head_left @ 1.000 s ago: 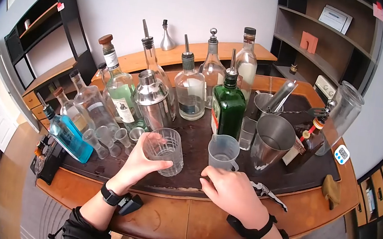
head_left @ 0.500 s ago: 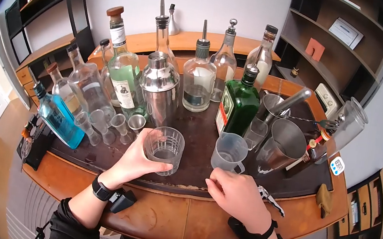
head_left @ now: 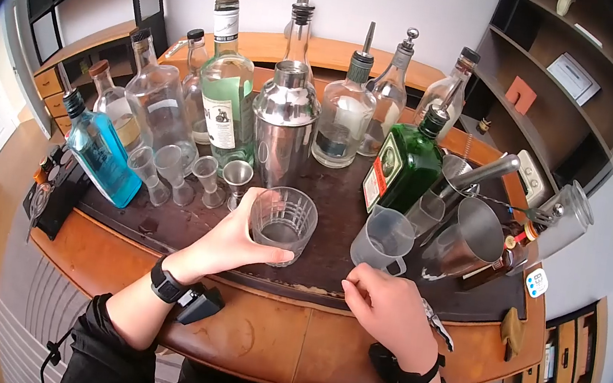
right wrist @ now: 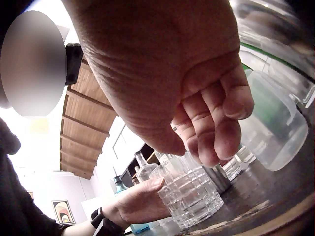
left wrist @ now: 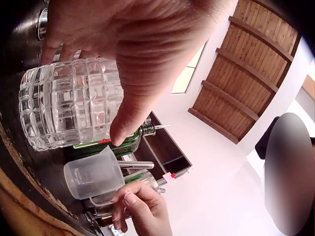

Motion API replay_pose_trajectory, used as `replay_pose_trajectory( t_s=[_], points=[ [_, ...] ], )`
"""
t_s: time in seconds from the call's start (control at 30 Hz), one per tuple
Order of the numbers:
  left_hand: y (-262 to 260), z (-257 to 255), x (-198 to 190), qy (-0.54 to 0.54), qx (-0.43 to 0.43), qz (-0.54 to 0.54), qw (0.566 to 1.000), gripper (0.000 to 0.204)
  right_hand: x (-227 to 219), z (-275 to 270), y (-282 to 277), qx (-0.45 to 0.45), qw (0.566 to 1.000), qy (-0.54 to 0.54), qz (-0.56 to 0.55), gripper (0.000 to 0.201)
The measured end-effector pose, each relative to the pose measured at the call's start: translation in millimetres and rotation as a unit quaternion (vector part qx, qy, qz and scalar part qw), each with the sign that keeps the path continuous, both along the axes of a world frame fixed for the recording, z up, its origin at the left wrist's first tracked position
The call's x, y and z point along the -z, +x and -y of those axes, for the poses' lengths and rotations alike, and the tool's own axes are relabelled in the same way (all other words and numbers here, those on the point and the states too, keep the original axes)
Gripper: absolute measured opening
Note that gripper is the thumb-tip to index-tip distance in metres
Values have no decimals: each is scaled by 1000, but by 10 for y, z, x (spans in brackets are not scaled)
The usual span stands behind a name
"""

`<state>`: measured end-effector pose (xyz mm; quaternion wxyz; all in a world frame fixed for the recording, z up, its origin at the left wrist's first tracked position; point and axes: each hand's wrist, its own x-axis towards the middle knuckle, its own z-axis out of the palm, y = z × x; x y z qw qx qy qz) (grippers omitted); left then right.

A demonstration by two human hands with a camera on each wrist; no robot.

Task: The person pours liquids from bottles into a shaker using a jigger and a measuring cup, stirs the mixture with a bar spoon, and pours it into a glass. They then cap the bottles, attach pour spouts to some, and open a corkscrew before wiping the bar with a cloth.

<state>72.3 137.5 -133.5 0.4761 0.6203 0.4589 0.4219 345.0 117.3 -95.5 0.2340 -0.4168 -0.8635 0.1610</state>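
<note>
Well, I have the thick, clear cut-glass tumbler (head_left: 285, 224) in the left hand (head_left: 225, 249), thumb across its near wall, fingers round the far side, spread about as wide as the glass; its base seems to sit on the dark, scuffed tabletop (head_left: 338, 219). I judge it heavy and rigid, likely to chip if knocked; the blocky facets should give skin some bite, though wet they could slip, so I'd hold it low, off the rim. The right hand (head_left: 397, 313) holds nothing, fingers loosely curled just beside the looped handle of the frosted plastic measuring jug (head_left: 384, 239); whether they touch, I can't tell. That jug looks light and slightly flexible. Behind, the mirror-smooth steel shaker (head_left: 282, 138) tapers to a narrow neck
</note>
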Motion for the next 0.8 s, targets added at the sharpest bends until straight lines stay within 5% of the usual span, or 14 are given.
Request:
replay_pose_trajectory(
  t_s=[0.8],
  points=[
    [-24,2,-13,-1,5,-38,999,94,10,7,-19,14,1000,-12,7,9]
  ],
)
